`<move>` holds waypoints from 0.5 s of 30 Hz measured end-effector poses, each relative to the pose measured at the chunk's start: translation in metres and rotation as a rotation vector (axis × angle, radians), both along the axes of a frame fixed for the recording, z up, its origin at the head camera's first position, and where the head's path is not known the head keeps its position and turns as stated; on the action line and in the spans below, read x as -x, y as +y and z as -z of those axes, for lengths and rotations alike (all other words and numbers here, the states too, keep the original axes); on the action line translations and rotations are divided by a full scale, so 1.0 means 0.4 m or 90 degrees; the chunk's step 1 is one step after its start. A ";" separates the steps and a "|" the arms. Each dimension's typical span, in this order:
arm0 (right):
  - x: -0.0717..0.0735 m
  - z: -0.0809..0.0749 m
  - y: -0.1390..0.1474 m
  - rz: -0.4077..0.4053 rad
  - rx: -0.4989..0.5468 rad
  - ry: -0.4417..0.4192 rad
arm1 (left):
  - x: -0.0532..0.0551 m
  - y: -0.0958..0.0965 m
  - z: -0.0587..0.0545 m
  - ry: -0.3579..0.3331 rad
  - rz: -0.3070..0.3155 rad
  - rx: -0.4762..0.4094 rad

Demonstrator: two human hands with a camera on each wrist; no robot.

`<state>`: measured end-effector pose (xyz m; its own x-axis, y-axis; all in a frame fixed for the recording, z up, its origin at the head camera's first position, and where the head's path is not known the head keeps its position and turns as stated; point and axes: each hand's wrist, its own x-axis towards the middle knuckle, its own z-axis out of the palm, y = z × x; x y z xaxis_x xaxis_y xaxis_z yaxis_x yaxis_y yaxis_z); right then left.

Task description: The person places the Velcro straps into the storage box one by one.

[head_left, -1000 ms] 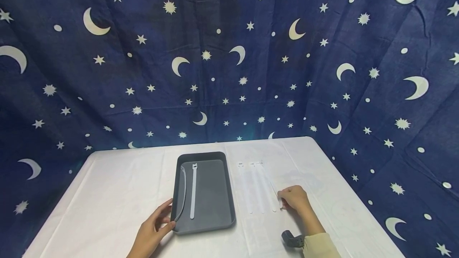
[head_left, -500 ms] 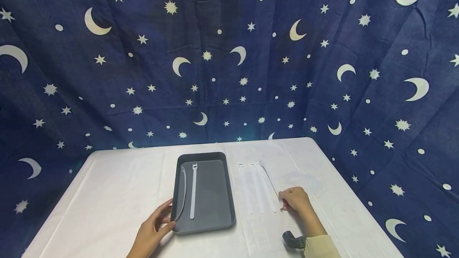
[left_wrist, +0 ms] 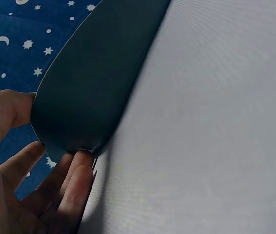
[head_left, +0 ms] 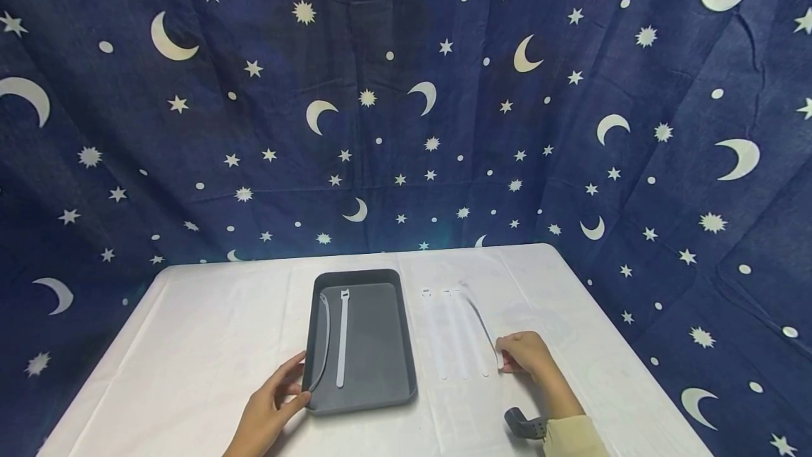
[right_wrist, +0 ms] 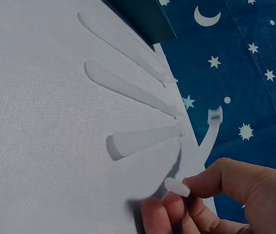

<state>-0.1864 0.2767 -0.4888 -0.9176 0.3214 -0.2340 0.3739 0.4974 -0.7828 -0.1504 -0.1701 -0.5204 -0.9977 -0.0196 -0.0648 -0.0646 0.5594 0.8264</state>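
My right hand (head_left: 526, 355) pinches the rounded tail end of a white flat cable tie (head_left: 483, 326) between thumb and fingers. In the right wrist view its slotted head (right_wrist: 215, 117) stands up off the white cloth. Left of it, three more white cable ties (head_left: 434, 333) lie side by side. My left hand (head_left: 269, 400) holds the near-left corner of a dark grey tray (head_left: 380, 344), thumb at the rim and fingertips against the outer wall. Inside the tray, one white cable tie (head_left: 342, 337) lies straight; another, greyish one (head_left: 326, 344) curves along the left wall.
A white cloth (head_left: 209, 330) covers the table. Behind and to the right hangs a dark blue curtain (head_left: 279, 90) with moons and stars. A dark wrist camera (head_left: 523, 423) sits on my right wrist, low over the cloth.
My right hand has shifted slightly right with the tie's tail end. The tie has bowed and its head has lifted a little. The left hand and tray have stayed put.
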 end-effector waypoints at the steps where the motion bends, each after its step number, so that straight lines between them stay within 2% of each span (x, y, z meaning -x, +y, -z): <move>1: 0.001 0.001 0.002 0.000 -0.001 -0.004 | 0.000 0.000 0.000 0.000 0.000 0.000; 15: 0.002 0.003 0.017 -0.005 0.100 -0.010 | -0.001 0.000 -0.001 -0.002 0.002 -0.013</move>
<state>-0.1872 0.2835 -0.4898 -0.9156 0.2729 -0.2955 0.3838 0.3728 -0.8448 -0.1500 -0.1701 -0.5199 -0.9975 -0.0146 -0.0686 -0.0656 0.5425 0.8375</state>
